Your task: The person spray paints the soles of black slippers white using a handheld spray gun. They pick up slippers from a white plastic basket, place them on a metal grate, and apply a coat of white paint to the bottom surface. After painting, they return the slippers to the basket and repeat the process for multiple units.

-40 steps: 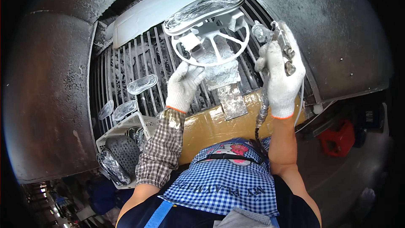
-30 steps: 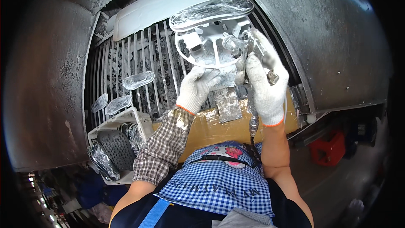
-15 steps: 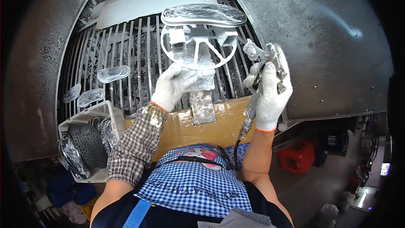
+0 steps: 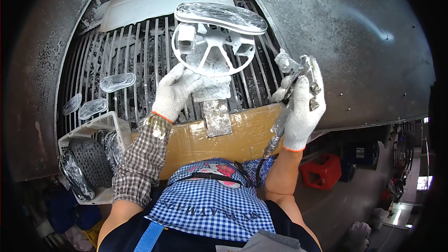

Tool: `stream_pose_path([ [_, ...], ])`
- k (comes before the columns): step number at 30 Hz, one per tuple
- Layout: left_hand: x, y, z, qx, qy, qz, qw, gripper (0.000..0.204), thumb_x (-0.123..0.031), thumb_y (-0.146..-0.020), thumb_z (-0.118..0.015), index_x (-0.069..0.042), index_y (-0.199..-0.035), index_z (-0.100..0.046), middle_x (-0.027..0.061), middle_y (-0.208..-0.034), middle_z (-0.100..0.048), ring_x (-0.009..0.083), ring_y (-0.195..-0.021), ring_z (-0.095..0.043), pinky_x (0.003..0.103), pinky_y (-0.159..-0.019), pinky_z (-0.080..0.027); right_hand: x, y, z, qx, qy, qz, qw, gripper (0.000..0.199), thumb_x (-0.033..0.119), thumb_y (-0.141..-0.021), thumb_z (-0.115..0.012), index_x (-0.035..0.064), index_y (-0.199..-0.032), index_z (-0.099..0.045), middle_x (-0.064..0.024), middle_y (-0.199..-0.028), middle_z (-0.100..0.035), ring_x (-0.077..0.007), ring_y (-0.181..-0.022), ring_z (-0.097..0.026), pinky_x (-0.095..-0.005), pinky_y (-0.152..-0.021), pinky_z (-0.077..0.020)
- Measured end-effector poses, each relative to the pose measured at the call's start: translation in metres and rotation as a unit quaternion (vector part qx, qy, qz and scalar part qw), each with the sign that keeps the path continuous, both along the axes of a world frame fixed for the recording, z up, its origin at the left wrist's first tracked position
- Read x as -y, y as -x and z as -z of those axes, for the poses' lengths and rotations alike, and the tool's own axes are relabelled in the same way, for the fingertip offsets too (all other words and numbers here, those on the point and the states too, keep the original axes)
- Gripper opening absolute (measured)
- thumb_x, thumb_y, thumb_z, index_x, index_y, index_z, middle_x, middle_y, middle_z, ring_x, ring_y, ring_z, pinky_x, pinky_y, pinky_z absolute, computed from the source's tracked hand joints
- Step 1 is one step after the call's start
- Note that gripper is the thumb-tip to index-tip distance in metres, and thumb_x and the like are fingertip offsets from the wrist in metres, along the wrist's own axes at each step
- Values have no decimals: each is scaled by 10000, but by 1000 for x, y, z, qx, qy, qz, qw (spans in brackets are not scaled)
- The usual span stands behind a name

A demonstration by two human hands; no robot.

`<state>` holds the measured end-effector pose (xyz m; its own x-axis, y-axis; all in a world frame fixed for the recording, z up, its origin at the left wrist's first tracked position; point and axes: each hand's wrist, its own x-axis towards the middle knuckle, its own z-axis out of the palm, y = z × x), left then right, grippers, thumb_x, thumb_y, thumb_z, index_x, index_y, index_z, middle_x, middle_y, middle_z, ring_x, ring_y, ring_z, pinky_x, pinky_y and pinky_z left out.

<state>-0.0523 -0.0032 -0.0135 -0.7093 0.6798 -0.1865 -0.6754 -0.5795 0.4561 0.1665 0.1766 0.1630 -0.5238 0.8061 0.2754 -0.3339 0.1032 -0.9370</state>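
In front of me is a white-coated spoked wheel (image 4: 214,42), on a crusted stand with a metal plate (image 4: 217,118) at its foot. Across its far side lies a shoe sole (image 4: 221,17) with a pale rim and a shiny, film-like top, its right end tilted nearer to me. My left hand (image 4: 175,92), in a white knit glove, has its fingers closed at the near left rim of the wheel. Gloved too, my right hand (image 4: 302,107) is wrapped round a spray gun (image 4: 285,112), its nozzle end to the right of the wheel. A hose runs down from the gun's handle.
Several film-covered soles (image 4: 117,82) lie on the metal bars (image 4: 144,65) to the left. A white crate (image 4: 122,128) there holds dark soles. Metal walls (image 4: 354,56) flank the bars; a tan ledge (image 4: 252,126) crosses in front. A red stool (image 4: 321,171) stands lower right.
The wheel and sole have turned slightly clockwise, the sole's right end coming nearer. My left hand stays at the rim. The spray gun has moved a little right and nearer to me.
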Motion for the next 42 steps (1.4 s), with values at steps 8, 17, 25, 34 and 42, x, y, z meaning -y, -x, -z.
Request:
stream_pose_path([
  [8, 12, 19, 1, 7, 17, -33, 999, 442, -139, -1020, -551, 84, -1400, -517, 357, -1442, -567, 466, -1274, -636, 555, -1045, -580, 5, -14, -5, -13, 19, -3, 1000, 497, 73, -1088, -580, -30, -1562, -470, -117, -1104, -705, -88, -818, -638, -230, -662, -544],
  [17, 0, 0, 2, -25, 10, -29, 999, 325, -133, -1021, -591, 60, -1283, -585, 245, -1236, -692, 366, -1107, -710, 507, -983, -616, 8, -33, -9, 6, -11, -66, 998, 492, 73, -1087, -563, -43, -1556, -468, -113, -1060, -702, -104, -827, -643, -252, -668, -543],
  [25, -35, -54, -31, 42, -6, 41, 998, 455, -143, -1005, -584, 105, -1380, -516, 358, -1354, -615, 444, -1199, -683, 504, -971, -611, 12, -36, -19, 22, -10, -90, 996, 502, 85, -1087, -555, -79, -1551, -459, -154, -1106, -716, -113, -827, -650, -254, -683, -546],
  [34, -22, -27, -3, 41, 8, 15, 999, 481, -173, -994, -620, 57, -1410, -548, 239, -1329, -655, 393, -1109, -695, 529, -968, -586, 16, -32, -18, 35, -2, -73, 997, 514, 76, -1075, -567, -75, -1554, -462, -137, -1043, -728, -116, -769, -657, -258, -698, -554],
  [42, -3, -9, -4, -4, -18, 11, 1000, 556, -179, -1006, -578, 92, -1486, -508, 295, -1443, -595, 426, -1274, -635, 553, -1092, -538, 10, -28, -5, 14, -7, -107, 994, 518, 73, -1059, -573, -71, -1547, -473, -124, -1032, -720, -114, -787, -656, -256, -711, -555],
])
